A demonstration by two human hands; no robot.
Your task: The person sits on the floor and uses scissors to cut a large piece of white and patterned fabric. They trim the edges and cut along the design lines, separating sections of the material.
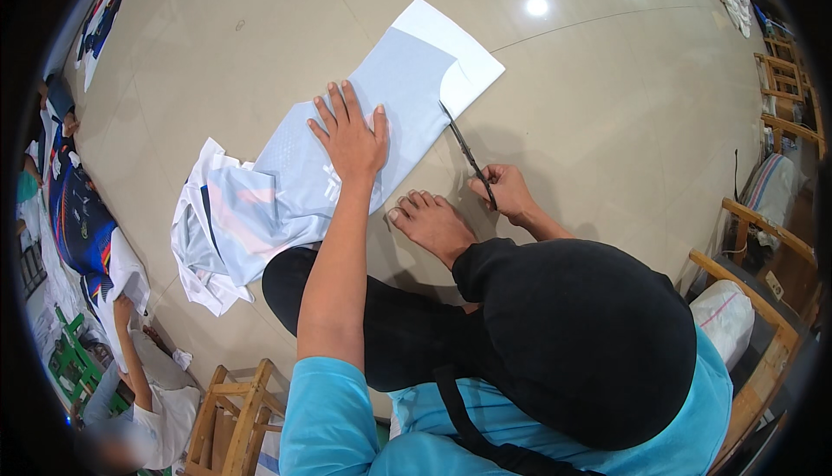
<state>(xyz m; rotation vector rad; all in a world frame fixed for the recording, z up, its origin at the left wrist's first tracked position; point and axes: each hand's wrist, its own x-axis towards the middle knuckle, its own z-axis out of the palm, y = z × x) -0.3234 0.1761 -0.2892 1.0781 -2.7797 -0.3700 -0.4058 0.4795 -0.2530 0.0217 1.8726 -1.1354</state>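
Left hand fingers spread flat on fabric; right hand fingers gripping scissors at its edge.

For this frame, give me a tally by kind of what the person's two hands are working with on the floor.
Scissors, held in the right hand: 1
Light blue fabric piece, pressed flat by the left hand: 1
White paper sheet under the fabric: 1
Heap of pale cut fabric beside it: 1
Total: 4
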